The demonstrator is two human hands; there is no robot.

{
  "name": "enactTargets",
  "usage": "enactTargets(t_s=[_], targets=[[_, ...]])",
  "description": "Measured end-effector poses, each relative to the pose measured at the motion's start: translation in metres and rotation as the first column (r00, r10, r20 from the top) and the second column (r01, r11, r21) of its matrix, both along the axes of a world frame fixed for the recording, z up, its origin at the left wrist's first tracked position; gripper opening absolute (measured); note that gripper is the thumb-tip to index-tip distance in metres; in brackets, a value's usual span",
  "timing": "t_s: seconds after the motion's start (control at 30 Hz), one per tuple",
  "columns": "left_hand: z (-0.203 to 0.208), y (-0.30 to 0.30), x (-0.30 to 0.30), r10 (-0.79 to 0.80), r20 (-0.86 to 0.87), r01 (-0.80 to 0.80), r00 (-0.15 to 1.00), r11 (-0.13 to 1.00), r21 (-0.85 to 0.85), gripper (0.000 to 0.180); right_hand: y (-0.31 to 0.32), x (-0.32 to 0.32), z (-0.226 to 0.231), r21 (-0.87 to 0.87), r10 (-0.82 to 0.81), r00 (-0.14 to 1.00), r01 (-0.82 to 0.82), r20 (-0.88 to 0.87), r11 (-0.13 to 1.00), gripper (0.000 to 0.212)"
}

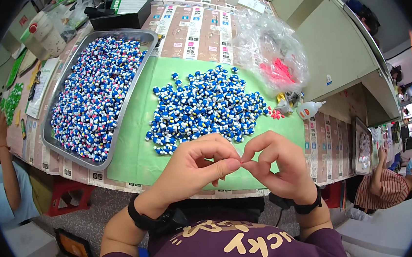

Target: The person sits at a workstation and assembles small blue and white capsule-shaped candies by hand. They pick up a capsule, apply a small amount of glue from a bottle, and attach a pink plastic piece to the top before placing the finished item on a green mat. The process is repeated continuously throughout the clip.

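My left hand (197, 166) and my right hand (284, 168) meet fingertip to fingertip above the near edge of a green mat (135, 156). Both are closed in a pinch; whatever sits between the tips is too small and covered to make out. Just beyond them lies a heap of small blue and white figure-like pieces (204, 106), some with yellow bits. To the left, a metal tray (46, 135) holds a mass of similar pieces (97, 89) with pink among them. Tiny pink parts (277, 114) lie scattered at the heap's right side.
A small white squeeze bottle (309, 109) and a clear plastic bag (271, 39) with pink parts are at the right, beside a pale cabinet (340, 43). A black box (125, 15) stands behind the tray. Co-workers sit at far left and right; a red stool (67, 197) is below.
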State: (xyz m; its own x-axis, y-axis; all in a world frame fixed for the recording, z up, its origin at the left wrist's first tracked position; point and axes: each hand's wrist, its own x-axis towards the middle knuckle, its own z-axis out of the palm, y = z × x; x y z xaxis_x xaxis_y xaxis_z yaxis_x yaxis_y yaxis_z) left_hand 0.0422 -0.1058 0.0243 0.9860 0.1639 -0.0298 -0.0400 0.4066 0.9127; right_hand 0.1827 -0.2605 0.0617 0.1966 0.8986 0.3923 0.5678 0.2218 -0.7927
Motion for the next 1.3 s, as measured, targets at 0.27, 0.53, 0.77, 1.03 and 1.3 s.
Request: enactTargets(t_s=[0.27,0.53,0.77,1.03,1.3], targets=[[-0.012,0.013,-0.002,-0.125,-0.017,0.126,0.992,0.991,0.054,0.013,0.007,0.004,0.017,-0.103,0.163,0.951,-0.140,0.264,0.985,0.018],[-0.017,0.021,-0.014,0.179,-0.004,-0.173,0.984,0.955,0.243,0.028,0.007,0.025,-0.008,-0.369,0.033,0.996,0.002,0.088,0.929,0.018],[-0.012,0.025,-0.030,0.276,-0.086,-0.259,0.957,0.951,0.168,0.029,0.017,0.023,-0.018,-0.390,0.076,0.982,-0.001,0.175,0.921,0.017],[-0.012,0.022,-0.032,0.262,-0.121,-0.232,0.957,0.948,0.219,0.028,0.022,0.023,-0.011,-0.483,0.140,0.926,0.051,0.351,0.874,0.017],[-0.016,0.018,-0.027,0.281,0.018,-0.280,0.960,0.949,0.147,0.022,0.022,0.018,0.009,-0.386,0.035,0.999,-0.017,0.039,0.922,0.020]])
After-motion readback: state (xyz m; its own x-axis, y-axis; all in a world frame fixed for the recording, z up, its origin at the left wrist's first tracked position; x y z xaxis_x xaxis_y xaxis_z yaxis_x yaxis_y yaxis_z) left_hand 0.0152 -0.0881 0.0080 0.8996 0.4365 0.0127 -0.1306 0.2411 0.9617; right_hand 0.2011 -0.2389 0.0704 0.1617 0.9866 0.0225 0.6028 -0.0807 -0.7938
